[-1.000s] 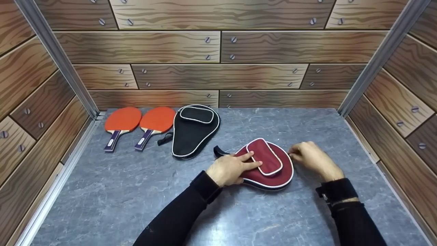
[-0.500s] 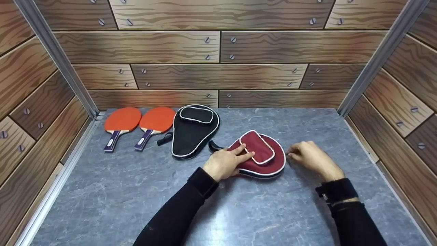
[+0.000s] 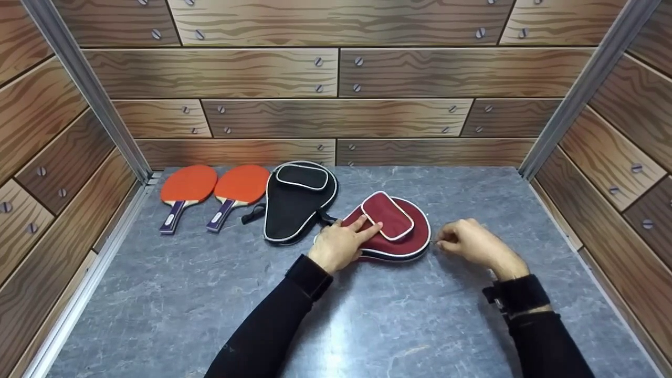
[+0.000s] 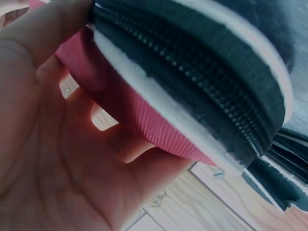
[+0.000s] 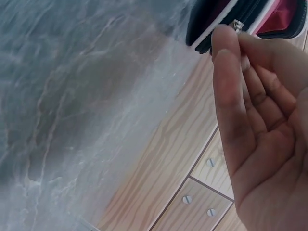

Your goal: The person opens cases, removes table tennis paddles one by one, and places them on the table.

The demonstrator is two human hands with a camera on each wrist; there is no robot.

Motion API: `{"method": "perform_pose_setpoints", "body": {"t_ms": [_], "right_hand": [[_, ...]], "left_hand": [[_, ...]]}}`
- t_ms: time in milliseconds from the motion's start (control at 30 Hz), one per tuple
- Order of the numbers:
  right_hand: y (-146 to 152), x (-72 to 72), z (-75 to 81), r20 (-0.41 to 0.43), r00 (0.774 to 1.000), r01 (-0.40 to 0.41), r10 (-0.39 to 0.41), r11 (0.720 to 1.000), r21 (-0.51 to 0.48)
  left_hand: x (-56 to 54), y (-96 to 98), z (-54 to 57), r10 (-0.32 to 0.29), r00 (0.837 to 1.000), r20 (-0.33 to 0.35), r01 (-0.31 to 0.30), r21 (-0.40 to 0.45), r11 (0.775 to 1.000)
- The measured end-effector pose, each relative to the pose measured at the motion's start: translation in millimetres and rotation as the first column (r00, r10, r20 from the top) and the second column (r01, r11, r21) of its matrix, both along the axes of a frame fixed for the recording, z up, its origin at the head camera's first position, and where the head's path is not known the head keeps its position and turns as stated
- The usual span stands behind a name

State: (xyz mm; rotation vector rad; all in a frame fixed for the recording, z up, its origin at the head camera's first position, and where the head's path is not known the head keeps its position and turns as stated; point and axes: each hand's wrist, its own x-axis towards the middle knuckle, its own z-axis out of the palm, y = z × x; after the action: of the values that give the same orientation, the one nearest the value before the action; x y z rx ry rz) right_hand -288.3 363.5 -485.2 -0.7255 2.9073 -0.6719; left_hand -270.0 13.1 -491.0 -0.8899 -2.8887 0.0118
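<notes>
A red table tennis bat case point(image 3: 401, 242) with white piping lies in the middle of the grey tabletop. My left hand point(image 3: 338, 244) grips its narrow end, fingers spread over the red face and front pocket point(image 3: 387, 216). The left wrist view shows the thumb at the dark side band, where closed zipper teeth point(image 4: 192, 74) run. At the case's rounded end, my right hand point(image 3: 472, 240) pinches the metal zipper pull point(image 5: 236, 25) between thumb and index finger. Just past that pinch, red fabric shows beside the zipper in the right wrist view.
A black bat case point(image 3: 294, 212) lies at the back, close to the red case's black strap point(image 3: 326, 217). To its left are two orange bats point(image 3: 189, 184) with purple handles. Wood-patterned walls point(image 3: 336, 73) enclose the back and sides.
My left hand has drawn the red case left and toward the back, its strap now reaching the black case. The right hand has shifted slightly left, staying at the rounded end.
</notes>
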Motion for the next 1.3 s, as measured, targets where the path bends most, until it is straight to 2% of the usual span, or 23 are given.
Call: {"method": "perform_pose_setpoints", "body": {"t_ms": [167,400,533,733,900,1067,1300], "right_hand": [[-6.2,2.5,2.1,0.054,0.998,-0.039,0.04,0.999,-0.028],[-16.7,7.7,2.9,0.1,0.991,-0.088,0.093,0.995,-0.056],[-22.2,10.3,3.5,0.125,0.986,-0.099,0.108,0.992,-0.081],[-24.5,11.0,3.0,0.058,0.995,-0.077,0.079,0.996,-0.051],[-21.0,8.4,2.0,0.009,0.999,-0.047,0.047,0.999,-0.007],[-14.9,5.1,2.2,-0.045,0.999,-0.02,0.02,1.0,0.014],[-6.8,1.7,1.5,-0.077,0.997,0.033,-0.031,0.999,0.024]], "left_hand": [[-2.2,-0.9,-2.0,0.003,1.0,-0.011,-0.003,-0.005,1.0],[-4.5,-2.1,-3.0,0.012,1.0,0.025,-0.012,0.0,1.0],[-4.9,-3.6,-2.3,-0.002,0.999,0.045,0.002,0.012,1.0],[-5.1,-6.9,-0.1,-0.071,0.996,0.055,0.07,0.021,0.997],[-3.8,-6.8,4.5,-0.101,0.989,0.105,0.097,0.038,0.995],[2.0,-4.6,12.1,-0.127,0.982,0.139,0.124,0.031,0.992],[11.2,0.2,19.0,-0.168,0.972,0.161,0.169,0.008,0.986]]}}
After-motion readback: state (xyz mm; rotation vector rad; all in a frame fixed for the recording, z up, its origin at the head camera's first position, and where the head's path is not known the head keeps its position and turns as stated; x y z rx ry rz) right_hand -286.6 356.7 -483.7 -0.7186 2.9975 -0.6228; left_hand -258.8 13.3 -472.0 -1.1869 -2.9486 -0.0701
